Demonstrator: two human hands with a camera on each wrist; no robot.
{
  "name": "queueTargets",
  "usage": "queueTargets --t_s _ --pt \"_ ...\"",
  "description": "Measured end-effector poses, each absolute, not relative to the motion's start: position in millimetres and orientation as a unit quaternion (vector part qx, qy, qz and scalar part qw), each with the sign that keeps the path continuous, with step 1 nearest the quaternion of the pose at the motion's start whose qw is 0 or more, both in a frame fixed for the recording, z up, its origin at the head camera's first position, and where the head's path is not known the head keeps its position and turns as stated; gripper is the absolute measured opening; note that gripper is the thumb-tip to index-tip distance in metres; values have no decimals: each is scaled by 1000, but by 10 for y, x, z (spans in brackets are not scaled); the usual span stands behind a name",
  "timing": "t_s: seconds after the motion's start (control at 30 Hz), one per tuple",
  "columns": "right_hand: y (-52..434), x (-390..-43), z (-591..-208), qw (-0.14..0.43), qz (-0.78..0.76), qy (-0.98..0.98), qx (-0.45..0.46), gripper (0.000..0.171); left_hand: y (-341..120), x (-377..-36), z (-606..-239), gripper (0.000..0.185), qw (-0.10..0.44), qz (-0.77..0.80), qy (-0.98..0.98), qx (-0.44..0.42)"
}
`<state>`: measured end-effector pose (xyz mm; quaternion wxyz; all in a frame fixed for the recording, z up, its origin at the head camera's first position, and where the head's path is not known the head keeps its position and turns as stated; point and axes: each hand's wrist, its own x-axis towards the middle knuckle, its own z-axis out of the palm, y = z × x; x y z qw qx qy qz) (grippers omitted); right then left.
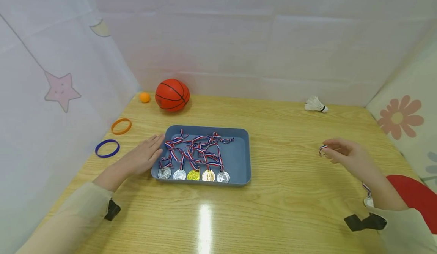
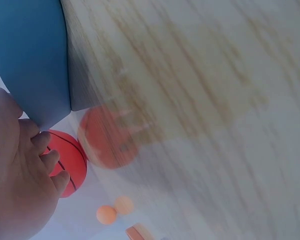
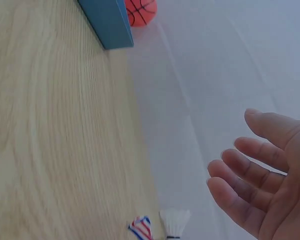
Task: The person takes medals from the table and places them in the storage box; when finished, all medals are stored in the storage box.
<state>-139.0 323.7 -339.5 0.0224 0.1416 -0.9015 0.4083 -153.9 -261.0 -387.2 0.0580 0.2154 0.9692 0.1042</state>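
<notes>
A blue-grey tray (image 1: 239,155) stands on the table with several medals in a row along its near side, silver and gold ones such as the yellow-gold medal (image 1: 193,175). Their striped ribbons (image 1: 201,151) lie tangled behind them. My left hand (image 1: 145,155) has its fingers extended at the tray's left wall. Over the table's right side is my right hand (image 1: 346,157), thumb and fingers apart and nothing between them in the right wrist view. A striped ribbon (image 3: 141,228) lies below it. Partly hidden by the right forearm is a silver medal (image 1: 368,201).
Behind the tray sit a small basketball (image 1: 172,95) and an orange ball (image 1: 145,97). An orange wristband (image 1: 121,131) and a blue wristband (image 1: 107,155) lie at the left. A shuttlecock (image 1: 315,104) is at the back right, and a red round-edged object (image 1: 414,201) lies beyond the right forearm.
</notes>
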Motion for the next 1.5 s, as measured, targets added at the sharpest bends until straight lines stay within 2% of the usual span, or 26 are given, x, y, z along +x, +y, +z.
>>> queueTargets --t_s 0.2,0.43,0.6,0.77,0.93,1.17,1.27,1.5 --pt "3698 -1298 -3490 -4 330 -940 83 44 -2612 -1546 -3890 55 59 107 969 214" --pt "4034 -1246 -3677 -78 286 -954 42 58 -2604 -1536 -3887 54 58 106 969 213" --pt "4194 -1235 -3777 -86 218 -972 28 62 -2594 -1527 -3872 54 62 106 970 212" --pt "4264 -1256 -3832 -107 218 -970 12 67 -2592 -1531 -3864 54 63 104 970 211" --pt "4285 -1312 -3848 -122 184 -975 27 59 -2596 -1537 -3864 54 64 102 971 209" --pt "4269 -1335 -3856 -121 171 -976 51 30 -2596 -1544 -3873 54 62 104 970 210" --pt "4241 -1317 -3867 -120 165 -977 59 22 -2595 -1544 -3871 54 61 104 970 211" --pt "4155 -1285 -3823 -114 219 -968 49 28 -2597 -1534 -3856 54 67 101 970 210"
